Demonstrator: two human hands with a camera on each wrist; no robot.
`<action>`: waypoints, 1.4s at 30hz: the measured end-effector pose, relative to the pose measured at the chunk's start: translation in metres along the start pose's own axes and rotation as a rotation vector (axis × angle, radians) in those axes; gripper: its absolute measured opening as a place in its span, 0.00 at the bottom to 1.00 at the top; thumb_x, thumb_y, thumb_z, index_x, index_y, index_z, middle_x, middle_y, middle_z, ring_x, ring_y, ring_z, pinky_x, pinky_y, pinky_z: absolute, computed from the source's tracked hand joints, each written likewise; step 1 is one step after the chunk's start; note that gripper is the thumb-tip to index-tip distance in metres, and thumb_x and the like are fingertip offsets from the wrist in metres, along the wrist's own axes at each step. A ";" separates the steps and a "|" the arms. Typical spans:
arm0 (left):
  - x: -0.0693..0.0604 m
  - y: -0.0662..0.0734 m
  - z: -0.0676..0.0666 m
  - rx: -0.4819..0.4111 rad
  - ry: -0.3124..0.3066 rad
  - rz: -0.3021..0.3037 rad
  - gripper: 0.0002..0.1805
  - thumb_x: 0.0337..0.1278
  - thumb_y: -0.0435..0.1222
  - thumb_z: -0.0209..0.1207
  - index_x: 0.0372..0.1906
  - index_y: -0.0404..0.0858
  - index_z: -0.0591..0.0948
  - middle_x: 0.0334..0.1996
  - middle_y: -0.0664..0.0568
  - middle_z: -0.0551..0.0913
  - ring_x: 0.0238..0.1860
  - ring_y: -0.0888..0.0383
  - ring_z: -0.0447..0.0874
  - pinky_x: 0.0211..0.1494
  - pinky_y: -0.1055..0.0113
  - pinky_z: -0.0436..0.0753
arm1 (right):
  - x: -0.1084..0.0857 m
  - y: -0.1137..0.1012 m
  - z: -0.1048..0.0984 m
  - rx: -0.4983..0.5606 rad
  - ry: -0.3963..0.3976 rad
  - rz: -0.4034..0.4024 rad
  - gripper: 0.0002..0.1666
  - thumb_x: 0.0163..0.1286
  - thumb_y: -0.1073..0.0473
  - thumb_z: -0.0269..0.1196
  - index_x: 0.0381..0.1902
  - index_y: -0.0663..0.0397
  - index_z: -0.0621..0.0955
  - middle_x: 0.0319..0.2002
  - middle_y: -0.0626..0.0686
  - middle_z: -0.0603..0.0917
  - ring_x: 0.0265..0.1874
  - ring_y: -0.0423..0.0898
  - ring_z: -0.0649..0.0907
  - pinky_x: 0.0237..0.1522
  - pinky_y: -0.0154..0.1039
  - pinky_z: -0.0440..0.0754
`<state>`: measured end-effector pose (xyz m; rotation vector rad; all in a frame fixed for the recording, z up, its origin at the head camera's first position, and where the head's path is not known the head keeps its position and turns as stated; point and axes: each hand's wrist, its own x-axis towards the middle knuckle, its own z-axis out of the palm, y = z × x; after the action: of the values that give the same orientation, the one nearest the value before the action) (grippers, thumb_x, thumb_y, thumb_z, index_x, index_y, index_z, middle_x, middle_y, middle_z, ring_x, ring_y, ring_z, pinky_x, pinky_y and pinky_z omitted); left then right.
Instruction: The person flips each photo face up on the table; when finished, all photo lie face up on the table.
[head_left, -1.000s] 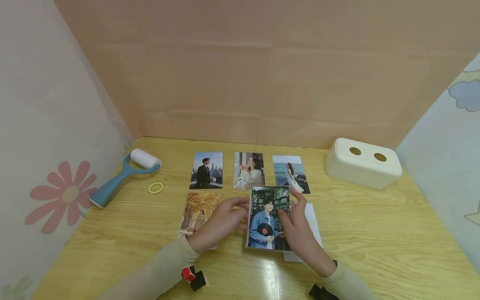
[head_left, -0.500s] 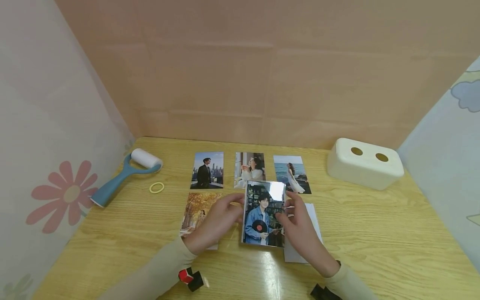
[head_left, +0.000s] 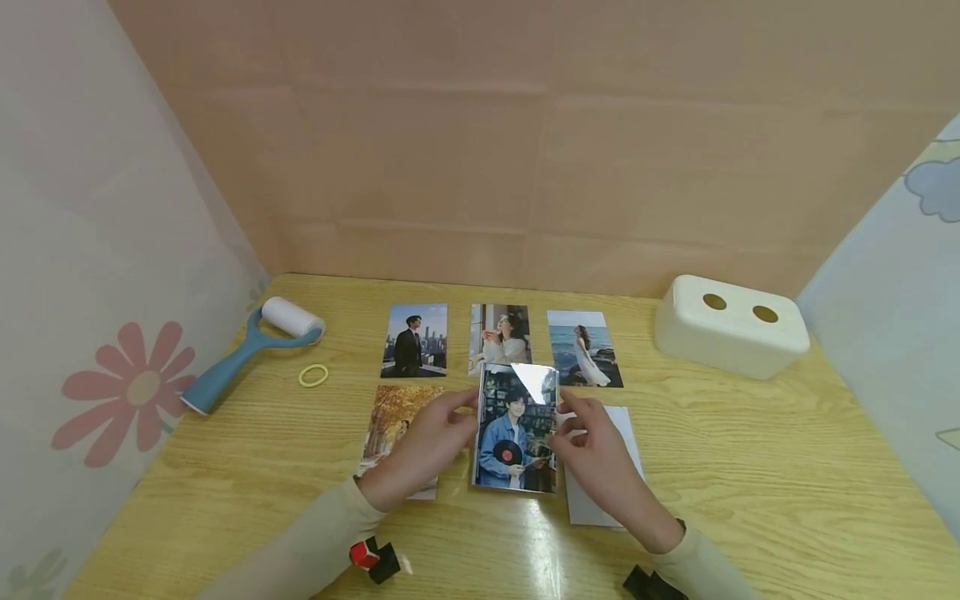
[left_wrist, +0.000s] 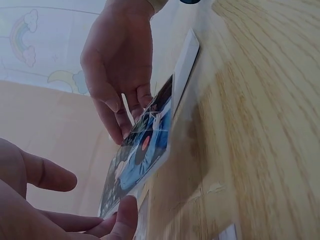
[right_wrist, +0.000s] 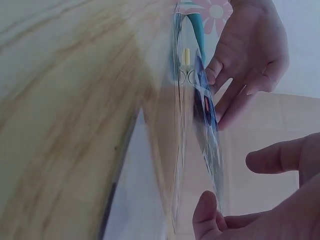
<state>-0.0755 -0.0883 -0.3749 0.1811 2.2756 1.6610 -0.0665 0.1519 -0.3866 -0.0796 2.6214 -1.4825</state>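
Note:
A glossy photo stack (head_left: 517,429), its top picture a person in a denim jacket with a record, is held raised and tilted above the table between both hands. My left hand (head_left: 423,446) grips its left edge; my right hand (head_left: 600,454) grips the right edge. Bright reflection covers the stack's top corner. Fingertips (left_wrist: 125,215) of the left hand meet the card's edge in the left wrist view. Clear film (right_wrist: 182,150) shows beside the tilted photo in the right wrist view. Under the right hand lies a white card (head_left: 618,433), partly covered.
Three photos lie in a back row: a suited person (head_left: 412,342), a person by a window (head_left: 501,333), and a seaside photo (head_left: 585,350). An autumn photo (head_left: 397,408) is partly under the left hand. A lint roller (head_left: 240,358), yellow ring (head_left: 313,376) and white box (head_left: 731,329) stand around.
The photo stack has shifted left and tilted, and a bright reflection has appeared at its top. Both hands moved left with it, uncovering more of the white card.

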 end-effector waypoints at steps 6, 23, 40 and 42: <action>-0.003 -0.001 -0.003 0.057 -0.006 -0.017 0.31 0.72 0.36 0.49 0.76 0.32 0.63 0.67 0.42 0.72 0.48 0.51 0.81 0.43 0.56 0.80 | -0.007 -0.003 0.002 -0.008 -0.006 0.005 0.38 0.69 0.66 0.63 0.75 0.64 0.65 0.64 0.56 0.76 0.52 0.50 0.81 0.46 0.42 0.81; 0.001 -0.004 -0.005 0.283 0.010 0.006 0.19 0.70 0.36 0.49 0.57 0.29 0.79 0.64 0.38 0.75 0.33 0.50 0.72 0.41 0.54 0.72 | -0.016 -0.007 0.010 -0.137 -0.074 -0.038 0.36 0.69 0.64 0.64 0.73 0.60 0.68 0.57 0.57 0.81 0.33 0.41 0.81 0.35 0.39 0.80; 0.007 -0.008 -0.007 0.356 -0.048 0.037 0.16 0.70 0.35 0.49 0.22 0.42 0.68 0.19 0.52 0.67 0.19 0.57 0.63 0.25 0.63 0.68 | -0.016 0.002 0.017 -0.268 -0.111 -0.112 0.35 0.71 0.60 0.61 0.72 0.65 0.67 0.57 0.61 0.80 0.56 0.58 0.80 0.57 0.59 0.77; 0.008 -0.007 -0.007 0.359 -0.046 0.042 0.16 0.70 0.34 0.50 0.22 0.42 0.68 0.18 0.52 0.66 0.17 0.58 0.62 0.24 0.63 0.67 | -0.016 0.002 0.018 -0.285 -0.112 -0.121 0.35 0.71 0.59 0.60 0.72 0.66 0.67 0.57 0.61 0.80 0.56 0.58 0.79 0.57 0.58 0.76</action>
<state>-0.0845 -0.0945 -0.3812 0.3457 2.5307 1.2383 -0.0481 0.1396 -0.3959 -0.3442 2.7572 -1.0887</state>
